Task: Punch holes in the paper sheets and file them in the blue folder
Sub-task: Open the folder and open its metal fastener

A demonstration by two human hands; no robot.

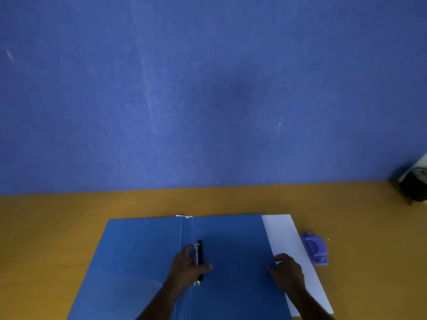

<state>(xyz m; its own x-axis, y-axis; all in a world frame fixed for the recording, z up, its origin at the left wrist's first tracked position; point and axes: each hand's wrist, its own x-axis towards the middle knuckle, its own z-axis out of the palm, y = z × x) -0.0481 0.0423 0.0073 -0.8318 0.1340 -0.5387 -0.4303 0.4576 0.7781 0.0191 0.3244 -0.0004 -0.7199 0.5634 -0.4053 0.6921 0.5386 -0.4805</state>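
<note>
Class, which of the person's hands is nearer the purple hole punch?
Right. The right hand rests on the white paper just left of the hole punch; the left hand is farther away, at the blue folder's ring clip.

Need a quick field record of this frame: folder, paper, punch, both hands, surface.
folder: blue folder lies open flat, ring clip at its spine
paper: white paper beside the folder's right edge, partly under it
punch: purple hole punch right of the paper
left hand: left hand grips the ring clip
right hand: right hand rests on the paper at the folder edge
surface: wooden table
</note>
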